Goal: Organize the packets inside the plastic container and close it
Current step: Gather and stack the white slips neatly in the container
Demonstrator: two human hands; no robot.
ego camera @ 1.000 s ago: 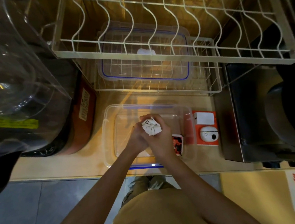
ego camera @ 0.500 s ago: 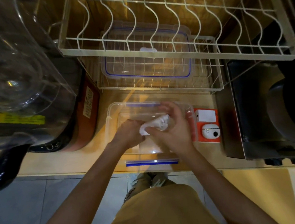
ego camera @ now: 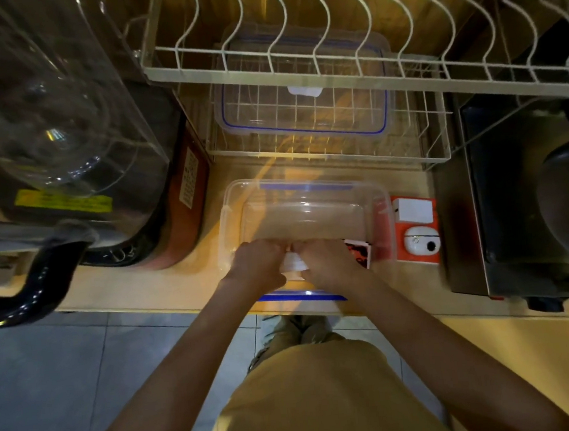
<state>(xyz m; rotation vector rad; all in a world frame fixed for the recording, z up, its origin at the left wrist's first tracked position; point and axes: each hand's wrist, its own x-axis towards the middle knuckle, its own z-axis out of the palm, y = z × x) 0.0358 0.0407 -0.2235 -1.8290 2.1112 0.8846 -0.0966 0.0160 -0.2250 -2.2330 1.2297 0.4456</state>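
Note:
A clear plastic container point(ego camera: 303, 193) with blue clips stands open on the wooden counter in front of me. My left hand point(ego camera: 258, 264) and my right hand point(ego camera: 328, 263) meet over its near side, both closed on a white packet point(ego camera: 292, 262) held between them. A red-and-black packet point(ego camera: 360, 252) shows in the container's near right corner, partly hidden by my right hand. The container's clear lid with a blue seal point(ego camera: 305, 110) lies on the lower wire shelf behind the container.
A white wire dish rack point(ego camera: 332, 66) hangs over the counter's back. A large clear appliance point(ego camera: 48, 126) with a black hose stands at the left. An orange box point(ego camera: 415, 229) sits right of the container, then a dark metal appliance point(ego camera: 522, 194). Tiled floor lies below.
Both hands dropped from above the container's middle toward its near edge, still holding the white packet between them. The red-and-black packet is visible again beside my right hand.

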